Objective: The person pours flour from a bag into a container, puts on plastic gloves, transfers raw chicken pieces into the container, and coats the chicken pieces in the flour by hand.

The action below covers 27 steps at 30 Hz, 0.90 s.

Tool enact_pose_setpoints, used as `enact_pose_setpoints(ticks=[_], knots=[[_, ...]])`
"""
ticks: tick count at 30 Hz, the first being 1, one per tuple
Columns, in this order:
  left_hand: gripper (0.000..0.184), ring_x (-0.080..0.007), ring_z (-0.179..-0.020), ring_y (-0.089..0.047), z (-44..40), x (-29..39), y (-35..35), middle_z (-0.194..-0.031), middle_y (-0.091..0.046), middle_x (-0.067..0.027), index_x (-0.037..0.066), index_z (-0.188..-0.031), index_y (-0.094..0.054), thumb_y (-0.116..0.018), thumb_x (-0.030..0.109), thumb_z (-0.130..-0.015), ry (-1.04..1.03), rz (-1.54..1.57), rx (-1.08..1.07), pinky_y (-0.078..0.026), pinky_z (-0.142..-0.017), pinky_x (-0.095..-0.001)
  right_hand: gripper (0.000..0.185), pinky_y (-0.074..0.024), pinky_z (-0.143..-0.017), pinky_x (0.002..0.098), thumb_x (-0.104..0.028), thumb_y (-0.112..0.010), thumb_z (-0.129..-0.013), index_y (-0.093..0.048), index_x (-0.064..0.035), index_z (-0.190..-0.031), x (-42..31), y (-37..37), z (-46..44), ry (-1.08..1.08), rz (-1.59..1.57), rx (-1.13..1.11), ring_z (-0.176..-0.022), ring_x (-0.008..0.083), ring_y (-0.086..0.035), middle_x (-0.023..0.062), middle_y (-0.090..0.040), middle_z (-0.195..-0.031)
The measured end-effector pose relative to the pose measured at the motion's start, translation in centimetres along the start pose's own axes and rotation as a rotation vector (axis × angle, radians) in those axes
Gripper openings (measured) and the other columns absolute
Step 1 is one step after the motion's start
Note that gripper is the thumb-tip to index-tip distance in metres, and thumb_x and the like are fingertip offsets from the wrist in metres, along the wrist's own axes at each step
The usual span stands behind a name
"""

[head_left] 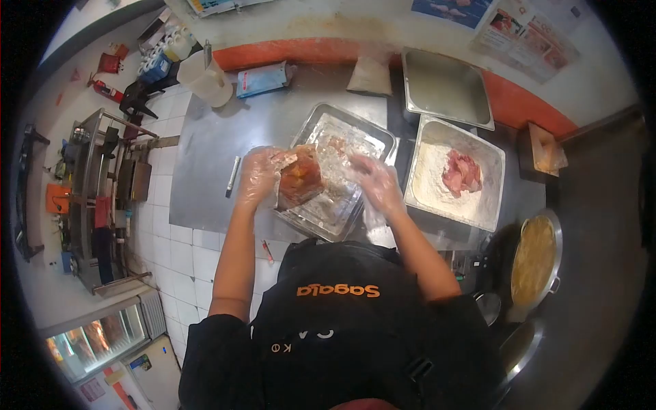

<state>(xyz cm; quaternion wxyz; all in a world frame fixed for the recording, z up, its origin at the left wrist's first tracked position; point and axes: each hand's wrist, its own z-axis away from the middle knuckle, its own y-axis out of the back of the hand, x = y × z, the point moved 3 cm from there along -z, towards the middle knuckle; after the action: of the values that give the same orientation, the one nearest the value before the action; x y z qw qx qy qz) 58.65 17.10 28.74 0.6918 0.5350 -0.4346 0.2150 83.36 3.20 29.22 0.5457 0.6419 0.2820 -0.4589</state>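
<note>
My left hand (257, 179), in a clear plastic glove, grips the side of a clear container (301, 179) with reddish-orange contents; whether it is a tub or a bag I cannot tell. The container is tilted over the left part of a metal tray (321, 113), which has whitish residue and small bits in it. Over the tray's right side is my right hand (376, 181), also gloved, its fingers somewhat blurred but apart and with nothing visible in them. To the right stands a deep metal pan (493, 195) of white flour (429, 164) with pieces of raw meat (462, 173) on top.
Behind the flour pan stands another deep metal pan (447, 89). A marker (233, 176), a blue packet (263, 80), a plastic pitcher (205, 80) and a bag of white powder (370, 76) are on the steel table (198, 184). A wide pan of yellowish oil (534, 260) is at right.
</note>
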Motion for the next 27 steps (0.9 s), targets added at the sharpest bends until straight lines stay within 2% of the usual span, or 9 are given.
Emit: enact_pose_setpoints(ticks=[4, 7, 10, 14, 20, 21, 22, 24, 27], knots=[[0.019, -0.0105, -0.073, -0.057, 0.3, 0.4, -0.5, -0.080, -0.066, -0.0026, 0.000, -0.091, -0.069, -0.069, 0.018, -0.086, -0.116, -0.008, 0.028, -0.048, -0.069, -0.0273, 0.052, -0.0504, -0.081, 0.0412, -0.032, -0.069, -0.079, -0.061, -0.0007, -0.120, 7.0, 0.0, 6.9, 0.012, 0.281, 0.082, -0.090, 0.0311, -0.067, 0.0174, -0.068, -0.097], [0.017, -0.0113, -0.075, -0.057, 0.7, 0.7, -1.6, -0.081, -0.065, -0.0037, 0.000, -0.092, -0.067, -0.068, 0.016, -0.087, -0.225, -0.042, 0.119, -0.047, -0.071, -0.0277, 0.039, -0.0494, -0.080, 0.0458, -0.033, -0.067, -0.079, -0.068, -0.0058, -0.107, 11.7, 0.0, 10.2, -0.244, 0.417, 0.096, -0.086, 0.0344, -0.066, 0.0186, -0.068, -0.099], [0.018, -0.0215, -0.073, -0.057, 0.8, 1.7, -1.7, -0.078, -0.062, -0.0095, 0.002, -0.083, -0.066, -0.072, 0.019, -0.082, -0.190, 0.049, 0.232, -0.045, -0.070, -0.0351, 0.037, -0.0485, -0.076, 0.0489, -0.036, -0.065, -0.081, -0.066, -0.0053, -0.102, 15.0, -0.6, 10.5, -0.405, 0.778, 0.117, -0.081, 0.0351, -0.066, 0.0182, -0.068, -0.091], [0.015, -0.0186, -0.074, -0.055, 1.2, 2.5, -1.0, -0.079, -0.059, -0.0070, 0.003, -0.087, -0.064, -0.071, 0.016, -0.083, -0.178, -0.004, 0.230, -0.045, -0.070, -0.0324, 0.054, -0.0487, -0.077, 0.0475, -0.037, -0.072, -0.076, -0.061, -0.0044, -0.117, 16.8, -1.9, 9.6, -0.246, 0.707, 0.225, -0.085, 0.0355, -0.064, 0.0219, -0.065, -0.090], [0.009, -0.0117, -0.076, -0.054, 1.1, -1.2, 0.1, -0.081, -0.060, -0.0014, 0.004, -0.090, -0.065, -0.068, 0.010, -0.085, 0.006, 0.229, 0.156, -0.045, -0.071, -0.0275, 0.054, -0.0478, -0.088, 0.0455, -0.036, -0.058, -0.081, -0.053, -0.0003, -0.121, 17.0, -0.7, 8.3, -0.629, 0.458, -0.198, -0.098, 0.0394, -0.062, 0.0247, -0.063, -0.108], [0.008, -0.0098, -0.077, -0.054, 1.2, -1.6, 0.2, -0.081, -0.060, -0.0001, 0.004, -0.090, -0.065, -0.067, 0.009, -0.085, 0.074, 0.304, 0.137, -0.045, -0.071, -0.0261, 0.054, -0.0478, -0.088, 0.0455, -0.036, -0.058, -0.081, -0.053, -0.0003, -0.121, 17.6, -0.2, 8.4, -0.622, 0.460, -0.202, -0.098, 0.0394, -0.062, 0.0247, -0.063, -0.108], [0.008, -0.0098, -0.077, -0.054, 1.1, -2.0, 0.1, -0.081, -0.060, -0.0001, 0.004, -0.090, -0.065, -0.067, 0.009, -0.085, 0.075, 0.306, 0.145, -0.045, -0.071, -0.0261, 0.055, -0.0474, -0.087, 0.0476, -0.032, -0.051, -0.086, -0.037, -0.0088, -0.134, 18.3, 0.0, 8.8, -0.603, 0.360, -0.257, -0.098, 0.0414, -0.061, 0.0266, -0.061, -0.110], [0.007, -0.0075, -0.075, -0.052, 0.9, -2.4, 0.0, -0.080, -0.059, 0.0013, 0.002, -0.087, -0.064, -0.067, 0.009, -0.086, -0.068, 0.375, 0.185, -0.044, -0.069, -0.0243, 0.052, -0.0481, -0.080, 0.0455, -0.024, -0.049, -0.088, -0.038, -0.0096, -0.137, 20.9, -0.5, 9.7, -0.420, 0.353, -0.140, -0.091, 0.0382, -0.063, 0.0254, -0.061, -0.102], [0.009, -0.0065, -0.074, -0.051, 1.1, -1.2, 0.0, -0.079, -0.059, 0.0016, 0.002, -0.086, -0.063, -0.067, 0.009, -0.086, -0.102, 0.379, 0.206, -0.043, -0.068, -0.0235, 0.037, -0.0482, -0.076, 0.0392, -0.017, -0.059, -0.085, -0.052, -0.0029, -0.119, 17.7, 1.1, 12.1, -0.613, 0.011, -0.223, -0.082, 0.0307, -0.062, 0.0187, -0.062, -0.095]])
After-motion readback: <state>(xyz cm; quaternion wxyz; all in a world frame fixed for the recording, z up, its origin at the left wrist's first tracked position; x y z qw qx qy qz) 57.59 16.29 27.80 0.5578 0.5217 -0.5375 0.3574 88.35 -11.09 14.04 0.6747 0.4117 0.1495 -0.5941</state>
